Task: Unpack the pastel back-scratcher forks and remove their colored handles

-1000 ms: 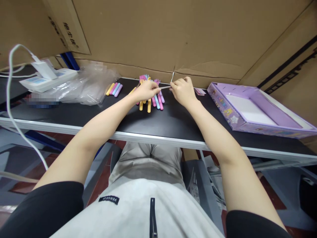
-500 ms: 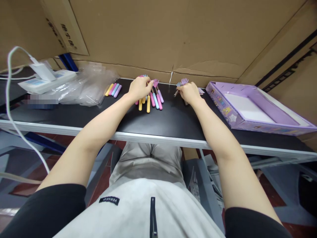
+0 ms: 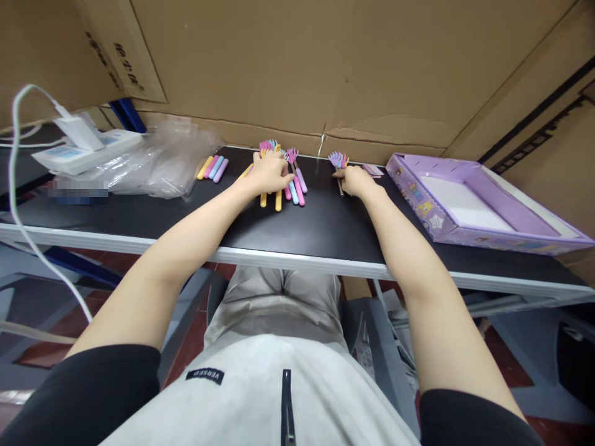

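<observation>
My left hand (image 3: 270, 173) is closed over a group of back scratchers with coloured claw heads (image 3: 268, 147), its fingers mostly hiding what they grip. A yellow handle (image 3: 246, 171) sticks out at its left. Beneath and beside it lie more scratchers with yellow handles (image 3: 278, 199) and pink, blue and purple handles (image 3: 298, 189). To the right, my right hand (image 3: 356, 181) is closed around the bare metal shafts (image 3: 341, 187) of several back scratchers. Their purple, blue and yellow claw heads (image 3: 338, 160) fan out beyond the fingers.
Loose coloured handles (image 3: 215, 168) lie in a row left of the pile, beside clear plastic bags (image 3: 160, 164). A power strip (image 3: 116, 142) with a white charger stands farther left. At right is an open purple box (image 3: 430, 207); cardboard (image 3: 344, 74) walls the back.
My left hand has shifted slightly right and nearer to me, uncovering claw heads behind it; a yellow handle now shows at its left. In my right hand the scratchers have turned more upright.
</observation>
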Available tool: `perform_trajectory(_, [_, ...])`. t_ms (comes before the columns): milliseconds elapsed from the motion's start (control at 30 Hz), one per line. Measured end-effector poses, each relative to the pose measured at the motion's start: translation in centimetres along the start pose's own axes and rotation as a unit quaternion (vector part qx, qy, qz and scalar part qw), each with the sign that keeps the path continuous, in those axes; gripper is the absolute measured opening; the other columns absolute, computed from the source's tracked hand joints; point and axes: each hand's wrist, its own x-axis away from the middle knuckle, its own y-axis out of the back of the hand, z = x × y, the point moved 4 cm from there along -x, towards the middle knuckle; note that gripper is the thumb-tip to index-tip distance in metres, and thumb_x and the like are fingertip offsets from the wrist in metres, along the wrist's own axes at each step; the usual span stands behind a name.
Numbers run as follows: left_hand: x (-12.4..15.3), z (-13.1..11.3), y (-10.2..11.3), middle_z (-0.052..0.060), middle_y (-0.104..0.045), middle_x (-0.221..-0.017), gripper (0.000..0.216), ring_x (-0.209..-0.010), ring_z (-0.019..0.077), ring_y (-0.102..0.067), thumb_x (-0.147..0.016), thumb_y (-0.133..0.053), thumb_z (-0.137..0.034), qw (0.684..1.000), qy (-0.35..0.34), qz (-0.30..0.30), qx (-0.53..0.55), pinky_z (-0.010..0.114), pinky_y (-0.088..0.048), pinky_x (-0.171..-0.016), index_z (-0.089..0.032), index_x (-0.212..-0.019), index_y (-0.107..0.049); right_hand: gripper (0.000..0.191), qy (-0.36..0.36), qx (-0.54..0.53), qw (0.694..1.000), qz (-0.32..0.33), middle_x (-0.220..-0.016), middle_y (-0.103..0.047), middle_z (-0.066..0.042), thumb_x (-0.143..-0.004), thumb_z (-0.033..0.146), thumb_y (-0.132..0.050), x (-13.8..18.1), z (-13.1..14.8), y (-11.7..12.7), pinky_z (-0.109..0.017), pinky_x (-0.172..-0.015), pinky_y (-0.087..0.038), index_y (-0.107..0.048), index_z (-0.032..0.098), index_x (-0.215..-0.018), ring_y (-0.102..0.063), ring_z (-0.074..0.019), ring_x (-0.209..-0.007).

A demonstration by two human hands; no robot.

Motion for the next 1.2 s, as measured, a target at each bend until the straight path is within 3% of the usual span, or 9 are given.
perform_trajectory(133, [0.4, -1.2, -1.1, 0.018, -0.067, -0.128, 0.028, -0.138, 0.0446, -0.053, -0.094, -0.067, -0.043, 1.000, -0.006, 0.012, 0.007, 0.070, -0.030, -0.122, -0.017, -0.086, -0.072, 0.053, -0.014, -0.008, 1.000, 0.015, -0.139, -0.073, -0.024, -0.097, 0.001, -0.056, 0.1, 0.4, 0.1, -0.049, -0.115, -0.056, -0.075, 0.011, -0.145, -0.072, -0.0368, -0.133])
perform_trajectory(267, [0.5, -1.5, -2.0, 0.020, -0.065, -0.135, 0.034, -0.141, 0.0478, -0.050, -0.094, -0.068, -0.050, 0.999, 0.038, 0.017, -0.012, 0.070, -0.030, -0.123, -0.017, -0.090, -0.074, 0.055, -0.038, 0.009, 0.999, 0.031, -0.141, -0.072, -0.025, -0.097, 0.000, -0.056, 0.7, 1.0, 0.8, -0.048, -0.112, -0.058, -0.073, 0.012, -0.148, -0.073, -0.0362, -0.131])
perform_trajectory(467, [0.5, -1.6, -2.1, 0.022, -0.064, -0.143, 0.033, -0.145, 0.0491, -0.047, -0.096, -0.063, -0.045, 0.998, 0.053, -0.001, -0.029, 0.073, -0.028, -0.125, -0.016, -0.099, -0.079, 0.055, -0.025, 0.029, 0.999, 0.003, -0.153, -0.066, -0.020, -0.098, 0.003, -0.052, 1.1, 2.0, 1.7, -0.051, -0.114, -0.055, -0.075, 0.016, -0.147, -0.069, -0.0382, -0.136])
perform_trajectory(700, [0.7, -2.1, -2.4, 0.023, -0.064, -0.148, 0.041, -0.147, 0.0480, -0.047, -0.099, -0.056, -0.049, 0.998, 0.057, 0.017, -0.036, 0.073, -0.031, -0.124, -0.016, -0.108, -0.080, 0.046, 0.015, 0.019, 0.995, -0.097, -0.133, -0.076, -0.023, -0.100, 0.013, -0.047, 0.9, 2.8, 2.4, -0.056, -0.108, -0.054, -0.081, 0.011, -0.132, -0.070, -0.0400, -0.127])
perform_trajectory(900, [0.4, -1.5, -2.5, 0.023, -0.069, -0.139, 0.031, -0.143, 0.0481, -0.051, -0.096, -0.059, -0.042, 0.994, 0.111, 0.017, -0.012, 0.070, -0.036, -0.121, -0.017, -0.101, -0.077, 0.046, 0.063, -0.015, 0.981, -0.185, -0.115, -0.079, -0.021, -0.105, 0.024, -0.040, 0.9, 3.5, 3.0, -0.055, -0.102, -0.051, -0.082, 0.014, -0.121, -0.066, -0.0372, -0.116])
perform_trajectory(1100, [0.3, -1.5, -1.9, 0.023, -0.071, -0.135, 0.022, -0.142, 0.0439, -0.054, -0.093, -0.062, -0.033, 0.991, 0.136, 0.021, -0.004, 0.061, -0.039, -0.121, -0.015, -0.097, -0.074, 0.048, 0.076, -0.022, 0.977, -0.197, -0.112, -0.078, -0.020, -0.106, 0.024, -0.037, 1.6, 4.8, 3.8, -0.053, -0.102, -0.048, -0.080, 0.013, -0.123, -0.065, -0.0373, -0.117])
perform_trajectory(1200, [0.1, -1.2, -1.8, 0.021, -0.072, -0.133, 0.017, -0.140, 0.0434, -0.055, -0.091, -0.063, -0.031, 0.989, 0.147, 0.004, 0.020, 0.063, -0.037, -0.121, -0.017, -0.091, -0.072, 0.050, 0.076, -0.012, 0.979, -0.191, -0.117, -0.078, -0.021, -0.108, 0.024, -0.035, 1.9, 5.2, 4.1, -0.052, -0.102, -0.047, -0.079, 0.012, -0.126, -0.065, -0.0369, -0.118])
